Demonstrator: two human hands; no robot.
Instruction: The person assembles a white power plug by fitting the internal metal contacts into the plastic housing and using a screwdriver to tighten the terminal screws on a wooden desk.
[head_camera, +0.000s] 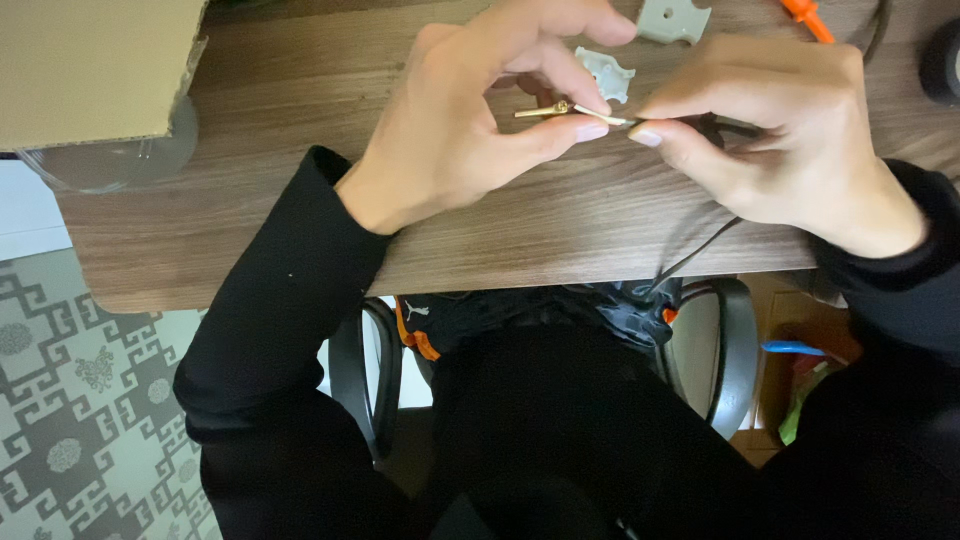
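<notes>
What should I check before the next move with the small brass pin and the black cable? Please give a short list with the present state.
1. Brass pin pinched by left hand: ok.
2. Black cable end gripped by right hand: ok.
3. Pin and cable end lined up between the fingertips: ok.
4. Wire seated inside the pin: cannot tell, fingers hide it.
5. Grey plastic pieces lying apart from the hands on the wooden table: ok.

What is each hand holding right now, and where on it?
The left hand pinches a small brass pin at its wire end, thumb and forefinger. The right hand pinches the black cable just behind the pin.
</notes>
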